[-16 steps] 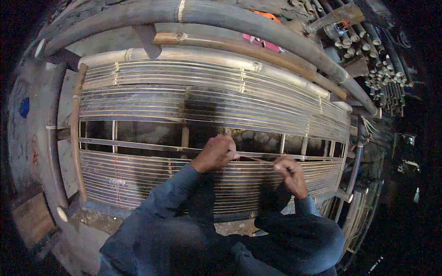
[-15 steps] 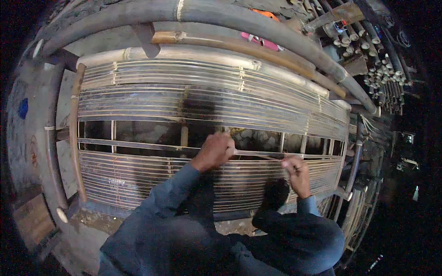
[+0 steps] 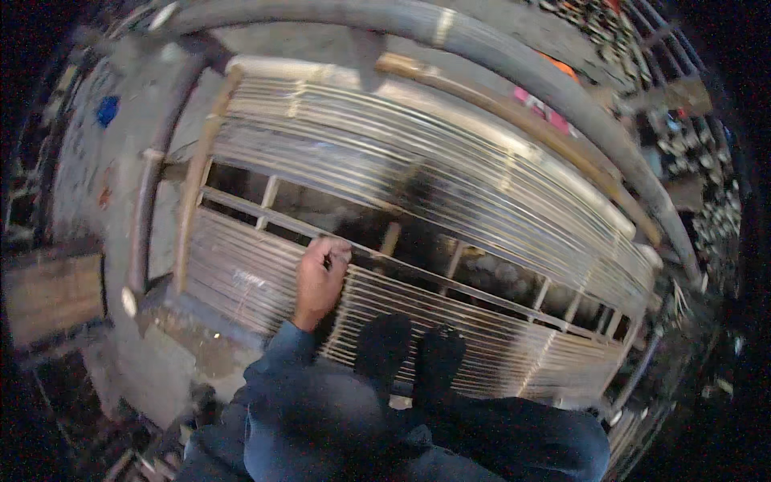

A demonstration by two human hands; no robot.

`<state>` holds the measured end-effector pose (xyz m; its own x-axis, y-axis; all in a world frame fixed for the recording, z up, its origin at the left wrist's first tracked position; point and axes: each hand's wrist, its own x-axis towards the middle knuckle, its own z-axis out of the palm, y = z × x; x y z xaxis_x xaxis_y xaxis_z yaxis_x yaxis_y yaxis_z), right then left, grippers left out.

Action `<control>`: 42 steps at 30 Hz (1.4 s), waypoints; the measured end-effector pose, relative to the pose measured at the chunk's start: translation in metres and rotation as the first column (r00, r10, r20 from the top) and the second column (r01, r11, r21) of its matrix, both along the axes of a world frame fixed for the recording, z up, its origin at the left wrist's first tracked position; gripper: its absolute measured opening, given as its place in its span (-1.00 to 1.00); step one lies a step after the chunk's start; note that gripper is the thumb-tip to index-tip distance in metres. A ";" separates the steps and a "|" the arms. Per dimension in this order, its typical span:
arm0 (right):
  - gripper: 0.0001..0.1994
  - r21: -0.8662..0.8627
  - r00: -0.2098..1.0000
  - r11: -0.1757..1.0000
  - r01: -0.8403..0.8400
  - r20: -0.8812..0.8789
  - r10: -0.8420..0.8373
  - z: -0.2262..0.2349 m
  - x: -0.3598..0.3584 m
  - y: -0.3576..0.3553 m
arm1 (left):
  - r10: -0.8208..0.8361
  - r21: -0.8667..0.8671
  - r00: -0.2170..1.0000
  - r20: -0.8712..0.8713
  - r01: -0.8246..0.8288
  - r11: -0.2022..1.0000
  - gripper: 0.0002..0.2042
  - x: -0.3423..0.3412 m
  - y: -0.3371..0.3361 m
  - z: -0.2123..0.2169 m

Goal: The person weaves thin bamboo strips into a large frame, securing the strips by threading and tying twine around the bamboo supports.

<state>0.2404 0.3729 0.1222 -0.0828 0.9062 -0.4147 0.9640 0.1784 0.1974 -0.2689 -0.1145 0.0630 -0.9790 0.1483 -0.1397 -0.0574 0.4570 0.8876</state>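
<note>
My left hand (image 3: pixel 320 281) is raised over the long bamboo slat panel (image 3: pixel 450 321), fingers curled in toward the thumb. What they hold, if anything, is too small to make out. The fingertips are at a flat slat (image 3: pixel 442 277) that runs lengthwise across the dark gap in the panel. Just beside the hand, a pale tied binding (image 3: pixel 340 309) crosses the thin strips. My right hand is out of sight.
A thick bamboo rail (image 3: pixel 514 56) curves along the far side. A bamboo post (image 3: pixel 151 185) stands at the left, near a wooden board (image 3: pixel 56 297). Cut bamboo pieces (image 3: pixel 719 209) are piled at the far right. Pink (image 3: pixel 546 112) and blue (image 3: pixel 106 111) items lie on the floor.
The view has turned and the panel now sits tilted and further right. My left hand has moved left along the slat. My right hand, earlier pinching a thin strip, has gone from view.
</note>
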 end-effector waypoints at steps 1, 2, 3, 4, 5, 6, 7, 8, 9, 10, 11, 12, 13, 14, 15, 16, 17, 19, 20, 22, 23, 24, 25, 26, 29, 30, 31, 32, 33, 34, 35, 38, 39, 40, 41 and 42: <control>-0.80 0.045 0.978 0.989 -0.141 -0.145 0.146 -0.006 -0.052 0.003 | 0.026 -0.145 0.999 -0.037 -0.032 0.989 -0.84 0.017 -0.018 -0.002; -0.77 0.074 0.915 0.959 -0.274 -0.287 0.284 -0.008 -0.110 -0.001 | 0.077 -0.217 0.995 -0.066 -0.089 0.972 -0.78 0.033 -0.031 -0.001; -0.74 0.084 0.824 0.913 -0.398 -0.405 0.397 -0.007 -0.167 -0.012 | 0.125 -0.287 0.988 -0.095 -0.148 0.946 -0.73 0.051 -0.045 0.000; -0.71 0.054 0.696 0.839 -0.542 -0.530 0.484 -0.001 -0.231 -0.033 | 0.170 -0.352 0.977 -0.128 -0.205 0.913 -0.67 0.067 -0.059 0.003; -0.68 0.026 0.571 0.746 -0.665 -0.625 0.531 0.006 -0.284 -0.056 | 0.223 -0.423 0.965 -0.136 -0.260 0.868 -0.51 0.081 -0.082 0.000; -0.65 0.002 0.460 0.639 -0.770 -0.693 0.556 0.013 -0.331 -0.082 | 0.297 -0.530 0.932 -0.209 -0.363 0.766 -0.49 0.086 -0.099 0.000; -0.63 -0.005 0.326 0.482 -0.876 -0.743 0.585 0.020 -0.374 -0.111 | 0.354 -0.622 0.889 -0.290 -0.456 0.636 -0.46 0.090 -0.117 0.001; -0.61 0.002 0.185 0.306 -0.952 -0.792 0.581 0.020 -0.404 -0.137 | 0.395 -0.694 0.838 -0.377 -0.538 0.479 -0.43 0.095 -0.137 0.003; -0.62 0.007 0.114 0.207 -0.978 -0.817 0.566 0.013 -0.421 -0.157 | 0.417 -0.712 0.846 -0.333 -0.515 0.477 -0.40 0.097 -0.157 -0.003; -0.62 0.016 0.046 0.107 -0.994 -0.837 0.545 0.004 -0.434 -0.174 | 0.424 -0.732 0.869 -0.255 -0.460 0.503 -0.44 0.105 -0.172 -0.009; -0.64 -0.068 0.046 -0.025 -0.997 -0.862 0.504 -0.003 -0.451 -0.195 | 0.433 -0.755 0.883 -0.182 -0.408 0.514 -0.49 0.115 -0.188 -0.009; -0.66 -0.143 0.051 -0.164 -0.976 -0.884 0.466 -0.009 -0.464 -0.218 | 0.443 -0.772 0.890 -0.106 -0.354 0.527 -0.53 0.127 -0.200 -0.012; -0.69 -0.111 -0.012 -0.265 -0.958 -0.906 0.423 -0.013 -0.472 -0.241 | 0.377 -0.815 0.917 -0.126 -0.313 0.488 -0.71 0.138 -0.207 -0.019; -0.71 -0.080 -0.064 -0.362 -0.929 -0.927 0.369 -0.020 -0.474 -0.264 | 0.366 -0.830 0.919 -0.148 -0.316 0.459 -0.75 0.146 -0.208 -0.019; -0.72 -0.079 -0.066 -0.422 -0.903 -0.945 0.320 -0.021 -0.477 -0.286 | 0.352 -0.838 0.920 -0.173 -0.325 0.438 -0.78 0.145 -0.203 -0.020; -0.72 -0.075 -0.067 -0.469 -0.880 -0.958 0.280 -0.021 -0.480 -0.304 | 0.328 -0.840 0.923 -0.199 -0.333 0.429 -0.80 0.138 -0.194 -0.024; -0.73 -0.074 -0.057 -0.517 -0.853 -0.971 0.233 -0.024 -0.478 -0.322 | 0.256 -0.863 0.952 -0.170 -0.269 0.427 -0.88 0.134 -0.184 -0.009; -0.71 -0.136 0.102 -0.421 -0.897 -0.990 0.102 -0.037 -0.468 -0.363 | 0.358 -0.425 0.927 0.111 -0.281 0.861 -0.91 0.151 -0.177 -0.006; -0.71 -0.179 0.181 -0.379 -0.908 -0.983 0.032 -0.045 -0.462 -0.383 | 0.339 -0.122 0.905 0.257 -0.318 0.940 -0.91 0.164 -0.171 -0.004; -0.68 -0.682 0.763 -0.402 -0.611 -0.642 -0.071 -0.067 -0.458 -0.412 | 0.239 0.033 0.892 0.384 -0.272 0.962 -0.85 0.169 -0.129 0.038; -0.66 -0.828 0.933 -0.435 -0.354 -0.343 -0.106 -0.063 -0.459 -0.424 | 0.166 0.089 0.879 0.447 -0.229 0.969 -0.84 0.179 -0.111 0.047; -0.69 -0.880 0.987 -0.448 -0.158 -0.128 -0.095 -0.059 -0.463 -0.429 | 0.085 0.149 0.859 0.505 -0.184 0.972 -0.84 0.183 -0.099 0.055; -0.65 -0.825 0.974 -0.538 -0.171 -0.058 -0.221 -0.055 -0.460 -0.433 | 0.022 0.112 0.799 0.601 -0.111 0.988 -0.82 0.181 -0.095 0.076; -0.59 -0.763 0.942 -0.616 -0.197 0.027 -0.335 -0.050 -0.458 -0.434 | -0.037 0.087 0.722 0.690 -0.032 0.996 -0.80 0.174 -0.089 0.101; -0.78 -0.793 0.731 -0.075 -0.604 -0.515 -0.447 -0.049 -0.470 -0.401 | -0.035 -0.084 0.902 0.431 0.079 0.993 -0.73 0.158 -0.098 0.094; -0.81 -0.560 0.508 0.087 -0.824 -0.799 -0.322 -0.051 -0.475 -0.387 | -0.023 -0.169 0.974 0.227 0.062 0.984 -0.70 0.153 -0.104 0.087; -0.81 -0.470 0.418 0.123 -0.874 -0.857 -0.301 -0.047 -0.478 -0.375 | 0.004 -0.215 0.995 0.095 0.017 0.976 -0.64 0.131 -0.106 0.090; -0.82 -0.375 0.325 0.157 -0.914 -0.906 -0.270 -0.041 -0.478 -0.365 | 0.028 -0.248 0.999 -0.038 -0.037 0.968 -0.57 0.103 -0.109 0.091; -0.83 -0.359 0.320 0.119 -0.926 -0.912 -0.256 -0.034 -0.474 -0.360 | -0.017 -0.319 0.993 -0.115 -0.021 0.948 -0.53 0.080 -0.110 0.094; -0.83 -0.335 0.307 0.086 -0.938 -0.920 -0.243 -0.030 -0.474 -0.358 | -0.071 -0.388 0.978 -0.195 -0.010 0.922 -0.49 0.055 -0.109 0.093; -0.83 -0.309 0.288 0.061 -0.949 -0.930 -0.228 -0.028 -0.478 -0.356 | -0.159 -0.394 0.971 -0.180 0.077 0.916 -0.46 0.032 -0.106 0.079; -0.80 -0.466 0.462 -0.030 -0.884 -0.862 -0.207 -0.016 -0.489 -0.354 | -0.335 -0.398 0.925 -0.182 0.242 0.885 -0.67 0.000 -0.103 0.035; -0.79 -0.442 0.438 -0.032 -0.897 -0.873 -0.215 -0.017 -0.492 -0.352 | -0.377 -0.385 0.922 -0.087 0.318 0.867 -0.72 -0.006 -0.110 0.028; -0.79 -0.486 0.487 -0.057 -0.872 -0.850 -0.199 -0.017 -0.490 -0.348 | -0.420 -0.355 0.907 0.013 0.397 0.846 -0.74 -0.009 -0.113 0.021; -0.79 -0.528 0.532 -0.075 -0.846 -0.826 -0.184 -0.018 -0.490 -0.342 | -0.277 -0.343 0.958 -0.072 0.237 0.909 -0.64 0.000 -0.103 0.021; -0.80 -0.570 0.577 -0.094 -0.817 -0.799 -0.169 -0.017 -0.489 -0.338 | -0.255 -0.323 0.954 -0.160 0.194 0.926 -0.61 0.010 -0.101 0.025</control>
